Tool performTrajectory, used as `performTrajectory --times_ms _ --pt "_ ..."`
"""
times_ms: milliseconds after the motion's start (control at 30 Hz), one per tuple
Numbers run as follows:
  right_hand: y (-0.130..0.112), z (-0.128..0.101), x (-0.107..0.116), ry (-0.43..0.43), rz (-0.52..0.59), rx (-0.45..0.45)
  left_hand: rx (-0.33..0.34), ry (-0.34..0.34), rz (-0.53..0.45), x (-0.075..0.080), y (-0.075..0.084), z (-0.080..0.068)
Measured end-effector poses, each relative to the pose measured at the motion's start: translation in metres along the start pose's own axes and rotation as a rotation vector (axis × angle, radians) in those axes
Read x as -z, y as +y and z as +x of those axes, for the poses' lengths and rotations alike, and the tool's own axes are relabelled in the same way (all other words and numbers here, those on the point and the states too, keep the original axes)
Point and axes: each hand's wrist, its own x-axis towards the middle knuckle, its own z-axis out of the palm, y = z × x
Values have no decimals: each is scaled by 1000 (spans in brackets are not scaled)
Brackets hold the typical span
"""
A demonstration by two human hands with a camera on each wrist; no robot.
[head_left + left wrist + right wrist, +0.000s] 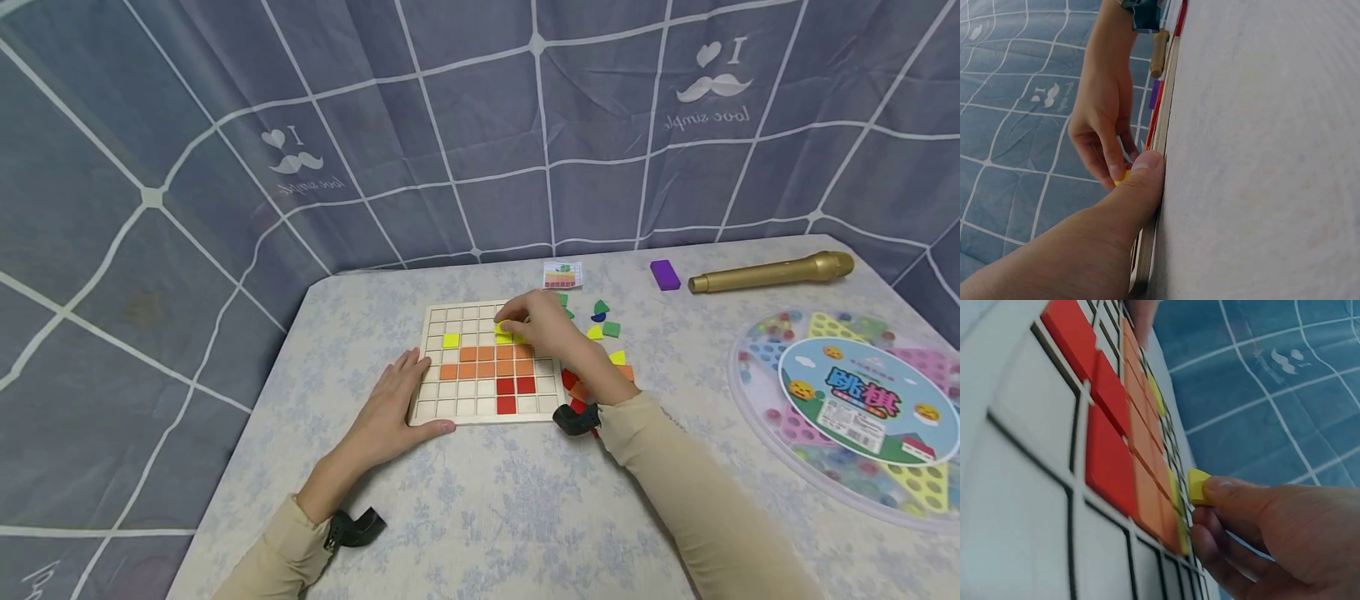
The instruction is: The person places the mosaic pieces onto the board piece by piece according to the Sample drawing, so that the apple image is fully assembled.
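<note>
On my remote feed, left hand (386,408) touches grid board (465,408) at its eight o'clock, fingers straight, gripping nothing. Above board, toward twelve, yellow piece (1197,486), pinched by right hand (553,329). Round game set (862,400) at three.

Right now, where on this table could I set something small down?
Two bare patches: the cloth in front of the grid board, between the sleeves, and the stretch between the loose pieces and the round game set, nearer than the gold microphone. Along the board's right edge, beside the right hand, it's crowded.
</note>
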Motion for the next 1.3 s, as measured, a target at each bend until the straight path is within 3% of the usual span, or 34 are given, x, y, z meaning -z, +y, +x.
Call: performTrajectory --times_ms 300,633,833,1133,1300 --pt "-4 10 -23 40 31 -6 -12 6 1 0 -1 0" --pt "-5 9 -31 66 38 28 1 -3 -8 2 1 -1" --pt "-7 6 -30 68 -2 34 -1 -3 -9 3 2 0" --pt "-12 3 -33 42 -146 145 -3 2 -3 3 2 0" --pt "-14 -1 -31 16 -146 138 -7 2 -4 3 2 0"
